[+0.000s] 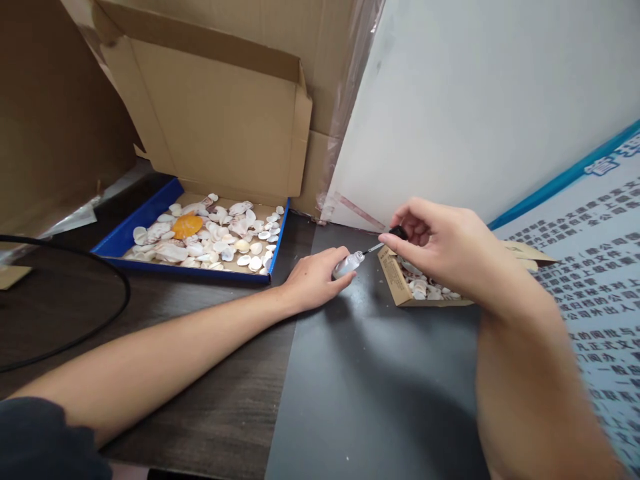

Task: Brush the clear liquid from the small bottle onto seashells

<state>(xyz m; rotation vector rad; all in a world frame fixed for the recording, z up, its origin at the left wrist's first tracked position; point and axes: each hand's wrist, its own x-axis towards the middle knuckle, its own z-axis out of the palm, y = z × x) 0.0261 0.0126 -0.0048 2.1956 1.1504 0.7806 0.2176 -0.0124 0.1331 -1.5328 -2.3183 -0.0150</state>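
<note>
My left hand grips a small clear glass bottle, tilted with its neck toward the right, just above the grey mat. Between the thumb and fingers of my right hand is a black cap with a brush. Its thin stem points down-left, and the dark tip is at the bottle's mouth; whether it is inside I cannot tell. It looks like a nail polish bottle. Behind and below my right hand, a small cardboard box holds white shells, partly hidden by that hand.
A blue-edged box full of pale shells and one orange shell stands at the left, its cardboard lid raised. A black cable loops at far left. A printed board lies right; a white panel stands behind.
</note>
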